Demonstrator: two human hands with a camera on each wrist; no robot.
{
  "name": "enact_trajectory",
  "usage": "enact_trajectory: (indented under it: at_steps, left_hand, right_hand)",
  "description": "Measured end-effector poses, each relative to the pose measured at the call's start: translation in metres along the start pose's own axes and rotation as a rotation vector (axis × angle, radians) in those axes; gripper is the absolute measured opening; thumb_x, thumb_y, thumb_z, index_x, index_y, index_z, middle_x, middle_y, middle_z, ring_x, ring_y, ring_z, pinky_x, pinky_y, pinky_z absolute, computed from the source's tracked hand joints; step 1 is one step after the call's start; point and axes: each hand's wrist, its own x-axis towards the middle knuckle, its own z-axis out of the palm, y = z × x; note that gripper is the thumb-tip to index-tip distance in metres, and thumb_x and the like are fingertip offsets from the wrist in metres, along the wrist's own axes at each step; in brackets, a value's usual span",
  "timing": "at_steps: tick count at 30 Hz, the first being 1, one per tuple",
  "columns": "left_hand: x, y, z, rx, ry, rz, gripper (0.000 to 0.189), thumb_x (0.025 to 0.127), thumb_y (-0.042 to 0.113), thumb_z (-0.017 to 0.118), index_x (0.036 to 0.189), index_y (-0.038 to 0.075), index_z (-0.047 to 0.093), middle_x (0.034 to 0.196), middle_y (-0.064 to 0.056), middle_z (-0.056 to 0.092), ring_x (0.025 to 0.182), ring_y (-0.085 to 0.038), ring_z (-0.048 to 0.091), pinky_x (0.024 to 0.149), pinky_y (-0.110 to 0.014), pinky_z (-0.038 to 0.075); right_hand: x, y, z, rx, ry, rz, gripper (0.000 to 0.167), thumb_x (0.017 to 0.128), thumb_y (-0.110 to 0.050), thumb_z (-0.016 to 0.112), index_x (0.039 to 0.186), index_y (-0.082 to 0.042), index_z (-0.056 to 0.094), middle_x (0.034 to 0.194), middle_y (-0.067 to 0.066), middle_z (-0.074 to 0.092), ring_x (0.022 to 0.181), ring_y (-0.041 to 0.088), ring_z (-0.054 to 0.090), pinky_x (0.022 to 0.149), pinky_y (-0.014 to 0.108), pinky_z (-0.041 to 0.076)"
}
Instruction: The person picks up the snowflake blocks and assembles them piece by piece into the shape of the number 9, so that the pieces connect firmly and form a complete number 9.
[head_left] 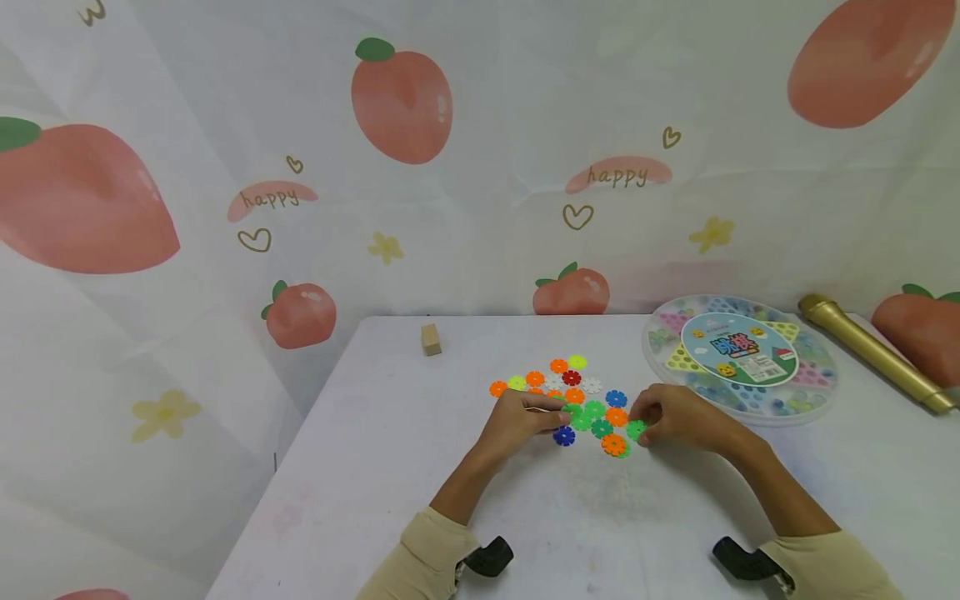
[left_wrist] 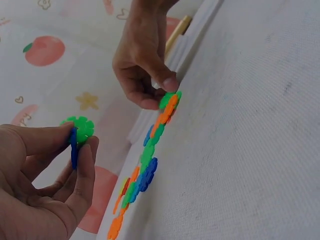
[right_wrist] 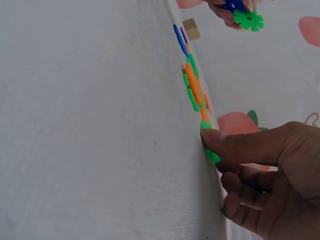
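My left hand [head_left: 517, 418] is raised over the left side of a spread of snowflake discs. Its thumb and fingers pinch a blue snowflake disc [left_wrist: 74, 152] set at an angle to a green snowflake disc [left_wrist: 82, 129]; the two look joined. At the right end of the spread, my right hand [head_left: 678, 417] pinches another green snowflake disc [head_left: 636, 430] by its edge, low at the table. Around both hands lie loose discs, among them an orange disc [head_left: 613, 445], a dark blue disc [head_left: 564, 437] and a red disc [head_left: 572, 378]. Some are partly hidden behind the left hand.
A round, clear-rimmed box [head_left: 813, 392] with a colourful label lies behind the right hand. Beside it rests a gold microphone-shaped object [head_left: 873, 354]. A small wooden block [head_left: 431, 340] stands near the white table's [head_left: 360, 492] back edge. A fruit-print cloth [head_left: 480, 217] hangs behind.
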Motion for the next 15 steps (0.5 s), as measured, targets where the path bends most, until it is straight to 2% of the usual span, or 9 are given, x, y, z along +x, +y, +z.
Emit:
enact_trajectory:
  at_steps: [4, 8, 11, 15]
  left_hand:
    - [0.000, 0.000, 0.000, 0.000, -0.002, 0.000, 0.026, 0.094, 0.019, 0.083, 0.115, 0.004, 0.082, 0.105, -0.007, 0.081, 0.096, -0.027, 0.080, 0.092, -0.034, 0.063]
    - [0.001, 0.000, 0.000, -0.001, -0.006, -0.004, 0.026, 0.094, 0.019, 0.082, 0.115, 0.004, 0.082, 0.106, -0.007, 0.081, 0.096, -0.027, 0.080, 0.091, -0.034, 0.063]
    - [0.000, 0.000, 0.001, -0.003, -0.011, -0.004, 0.026, 0.095, 0.019, 0.081, 0.115, 0.003, 0.082, 0.105, -0.007, 0.081, 0.095, -0.028, 0.080, 0.091, -0.034, 0.063]
    - [-0.001, 0.000, 0.002, -0.021, -0.023, 0.000, 0.025, 0.095, 0.019, 0.081, 0.115, 0.003, 0.082, 0.105, -0.007, 0.081, 0.096, -0.029, 0.080, 0.090, -0.034, 0.063]
  right_hand:
    - [-0.001, -0.003, -0.002, 0.024, 0.000, 0.009, 0.025, 0.084, -0.013, 0.090, 0.101, -0.008, 0.073, 0.093, -0.001, 0.070, 0.087, 0.018, 0.061, 0.077, 0.026, 0.056]
    - [-0.002, -0.006, -0.004, 0.045, 0.019, -0.026, 0.013, 0.090, -0.010, 0.083, 0.101, -0.007, 0.077, 0.092, -0.002, 0.073, 0.086, 0.018, 0.062, 0.075, 0.023, 0.053]
    - [-0.001, -0.008, -0.004, 0.078, 0.026, -0.045, 0.010, 0.094, -0.014, 0.080, 0.102, -0.009, 0.078, 0.094, -0.003, 0.074, 0.087, 0.017, 0.062, 0.074, 0.023, 0.054]
    - [0.000, -0.015, -0.002, 0.147, 0.034, -0.042, 0.013, 0.096, -0.022, 0.080, 0.105, -0.012, 0.077, 0.093, -0.001, 0.071, 0.084, 0.020, 0.060, 0.066, 0.027, 0.054]
